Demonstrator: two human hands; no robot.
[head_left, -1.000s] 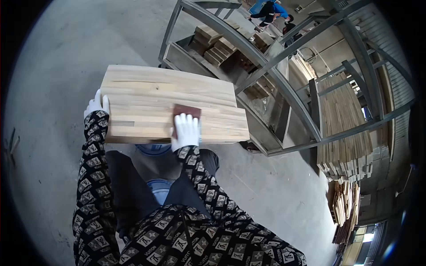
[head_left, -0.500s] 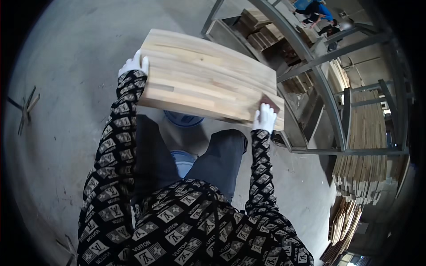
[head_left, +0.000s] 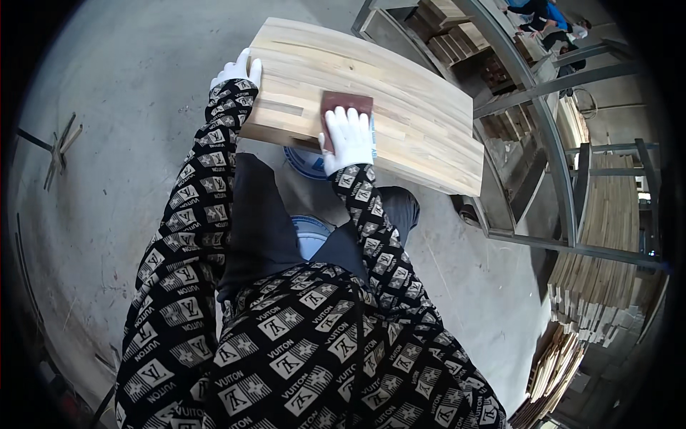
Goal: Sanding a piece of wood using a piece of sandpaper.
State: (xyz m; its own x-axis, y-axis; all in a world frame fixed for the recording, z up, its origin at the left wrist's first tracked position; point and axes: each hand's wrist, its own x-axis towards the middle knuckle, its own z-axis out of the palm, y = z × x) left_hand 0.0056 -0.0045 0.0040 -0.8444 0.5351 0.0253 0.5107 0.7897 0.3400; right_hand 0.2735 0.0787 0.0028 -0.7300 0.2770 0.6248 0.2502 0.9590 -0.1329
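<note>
A pale wooden panel (head_left: 414,107) made of glued strips lies across in front of me, above my knees and slightly tilted down to the right. My left hand (head_left: 237,70), in a white glove, grips the panel's left end, its thumb on the top face. On the near left part of the panel my right hand (head_left: 348,139), gloved too, presses a reddish-brown sheet of sandpaper (head_left: 346,101) against the wood. A blue strip shows at the sheet's right side. Under the panel a blue bucket (head_left: 304,166) is partly hidden.
Between my legs is another blue bucket (head_left: 311,239). A grey metal rack (head_left: 547,171) holding wood pieces stands to the right, beside stacked boards (head_left: 604,229). Metal legs (head_left: 61,150) stand on the floor at left. People (head_left: 547,18) are at the far right.
My right hand has slid the sandpaper from the panel's right end leftward to its near left part. The left hand keeps its hold on the left end. The whole view has shifted slightly.
</note>
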